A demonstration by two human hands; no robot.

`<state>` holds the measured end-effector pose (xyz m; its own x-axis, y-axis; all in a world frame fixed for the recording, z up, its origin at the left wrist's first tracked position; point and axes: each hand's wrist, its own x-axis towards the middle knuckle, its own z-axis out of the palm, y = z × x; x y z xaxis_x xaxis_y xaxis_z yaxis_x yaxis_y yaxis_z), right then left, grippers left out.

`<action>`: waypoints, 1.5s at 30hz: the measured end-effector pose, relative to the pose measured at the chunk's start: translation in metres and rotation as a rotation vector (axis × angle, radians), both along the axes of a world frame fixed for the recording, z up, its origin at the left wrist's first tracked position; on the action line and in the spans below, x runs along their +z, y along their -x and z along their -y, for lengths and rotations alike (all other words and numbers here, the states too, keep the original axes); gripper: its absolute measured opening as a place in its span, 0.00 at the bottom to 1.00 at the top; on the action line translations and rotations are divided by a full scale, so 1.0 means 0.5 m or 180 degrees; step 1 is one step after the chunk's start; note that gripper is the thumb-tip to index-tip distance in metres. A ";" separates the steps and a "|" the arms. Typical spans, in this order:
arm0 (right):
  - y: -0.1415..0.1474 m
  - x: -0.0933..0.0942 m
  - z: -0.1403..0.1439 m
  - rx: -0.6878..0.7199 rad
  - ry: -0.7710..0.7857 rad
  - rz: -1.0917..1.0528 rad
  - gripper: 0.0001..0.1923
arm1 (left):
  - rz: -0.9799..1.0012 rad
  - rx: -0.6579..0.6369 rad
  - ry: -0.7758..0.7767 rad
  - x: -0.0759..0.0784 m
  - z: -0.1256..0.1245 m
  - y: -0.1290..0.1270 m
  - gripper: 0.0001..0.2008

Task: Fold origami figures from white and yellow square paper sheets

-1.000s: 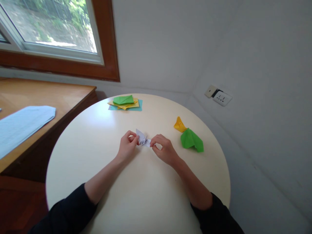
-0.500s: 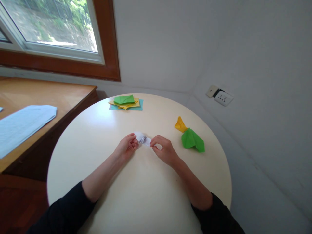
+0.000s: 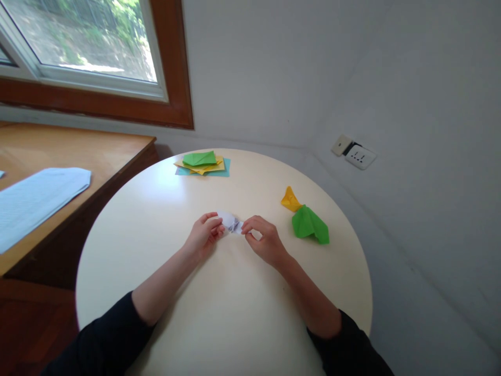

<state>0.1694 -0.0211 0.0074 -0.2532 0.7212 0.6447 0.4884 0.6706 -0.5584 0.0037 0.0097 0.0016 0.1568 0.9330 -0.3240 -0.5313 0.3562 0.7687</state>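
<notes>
Hands meet at bench (image 3: 164,292) centre: left hand (image 3: 203,236) and right hand (image 3: 263,240) each keep pinching grip on white folded paper (image 3: 231,222) (steadies crease); green folded piece (image 3: 309,225) right.

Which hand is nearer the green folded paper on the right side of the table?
Right. The right hand sits just left of the green folded paper, not touching it. The left hand is farther off, across the small white paper piece both hands pinch.
</notes>
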 end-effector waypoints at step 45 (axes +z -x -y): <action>-0.198 -0.036 -0.069 -0.2186 0.0386 -0.0363 0.05 | -0.0533 0.0278 -0.0082 0.006 0.002 0.000 0.14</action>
